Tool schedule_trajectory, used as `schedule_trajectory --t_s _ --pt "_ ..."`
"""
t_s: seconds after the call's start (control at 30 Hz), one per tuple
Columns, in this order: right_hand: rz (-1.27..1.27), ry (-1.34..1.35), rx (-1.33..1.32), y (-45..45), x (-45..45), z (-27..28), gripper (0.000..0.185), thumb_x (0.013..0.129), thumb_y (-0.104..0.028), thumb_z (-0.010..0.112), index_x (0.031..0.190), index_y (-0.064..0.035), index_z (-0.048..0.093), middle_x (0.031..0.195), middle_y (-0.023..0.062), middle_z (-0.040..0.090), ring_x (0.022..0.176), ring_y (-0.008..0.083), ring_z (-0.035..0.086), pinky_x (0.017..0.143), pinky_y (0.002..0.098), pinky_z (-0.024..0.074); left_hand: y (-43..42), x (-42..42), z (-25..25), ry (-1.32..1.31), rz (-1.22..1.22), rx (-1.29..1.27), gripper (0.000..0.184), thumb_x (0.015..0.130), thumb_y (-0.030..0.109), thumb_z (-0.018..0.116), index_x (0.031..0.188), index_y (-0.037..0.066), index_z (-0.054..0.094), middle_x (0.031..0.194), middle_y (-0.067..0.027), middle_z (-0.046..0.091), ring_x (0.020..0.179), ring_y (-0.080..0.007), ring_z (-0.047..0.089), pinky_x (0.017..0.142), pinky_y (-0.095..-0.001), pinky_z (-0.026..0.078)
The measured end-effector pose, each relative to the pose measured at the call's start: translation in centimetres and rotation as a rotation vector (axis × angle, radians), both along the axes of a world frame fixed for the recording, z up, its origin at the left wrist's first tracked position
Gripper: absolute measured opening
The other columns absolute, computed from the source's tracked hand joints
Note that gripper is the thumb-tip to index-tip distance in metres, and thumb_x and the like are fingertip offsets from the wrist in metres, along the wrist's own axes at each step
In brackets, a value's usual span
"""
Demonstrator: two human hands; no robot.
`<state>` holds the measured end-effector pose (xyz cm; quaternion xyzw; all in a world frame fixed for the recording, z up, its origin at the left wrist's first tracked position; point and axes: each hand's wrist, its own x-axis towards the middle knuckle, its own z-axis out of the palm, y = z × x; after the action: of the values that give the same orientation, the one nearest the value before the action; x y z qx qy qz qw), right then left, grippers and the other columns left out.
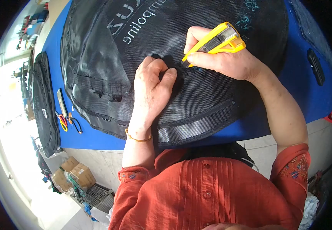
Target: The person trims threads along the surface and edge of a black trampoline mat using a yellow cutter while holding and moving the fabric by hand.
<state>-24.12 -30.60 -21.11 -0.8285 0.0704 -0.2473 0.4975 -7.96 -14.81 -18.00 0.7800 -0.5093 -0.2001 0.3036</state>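
Black mesh fabric with the printed word "trampoline" lies spread over a blue table. My right hand grips a yellow utility knife, its tip pointing down and left at the fabric. Close beside that tip, my left hand pinches a fold of the black mesh between thumb and curled fingers. Light blue-green thread bits show on the mesh at the upper right, with a few more near the knife tip. Whether the blade touches the fabric I cannot tell.
At the table's left lie scissors with red and yellow handles, a thin grey tool and a dark cord. A dark oblong object rests at the right. Cardboard boxes and a grey crate stand on the floor.
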Motion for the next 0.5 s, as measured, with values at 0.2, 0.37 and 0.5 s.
schedule_trajectory --t_s 0.2,0.37,0.5 --pt "-0.023 -0.023 -0.032 0.4 -0.1 -0.2 0.011 0.097 -0.016 0.066 0.098 -0.0076 0.06 0.086 0.0011 0.059 0.079 0.007 0.058 0.07 0.0241 0.0482 0.2 0.0 -0.3 -0.047 -0.017 -0.046 0.018 0.083 0.012 0.075 0.079 0.0 0.063 0.078 -0.012 0.055 0.075 -0.0295 0.057 0.07 -0.0415 0.046" --pt "-0.033 -0.035 0.03 0.3 0.0 -0.4 0.01 0.099 -0.016 0.065 0.101 -0.0074 0.06 0.086 0.0007 0.058 0.079 0.0061 0.058 0.069 0.0231 0.0484 0.1 0.1 -0.9 -0.134 -0.096 -0.134 0.023 0.08 0.014 0.081 0.077 0.0 0.064 0.078 -0.0128 0.056 0.076 -0.03 0.057 0.069 -0.0424 0.047" --pt "-0.049 -0.139 -0.062 0.2 0.4 -0.8 0.012 0.1 -0.016 0.066 0.103 -0.0065 0.06 0.087 0.0004 0.058 0.078 0.0055 0.058 0.069 0.0222 0.0489 0.0 0.1 -0.9 -0.11 -0.114 -0.153 0.022 0.079 0.011 0.081 0.074 0.0 0.063 0.078 -0.0126 0.057 0.076 -0.0302 0.057 0.069 -0.0426 0.047"
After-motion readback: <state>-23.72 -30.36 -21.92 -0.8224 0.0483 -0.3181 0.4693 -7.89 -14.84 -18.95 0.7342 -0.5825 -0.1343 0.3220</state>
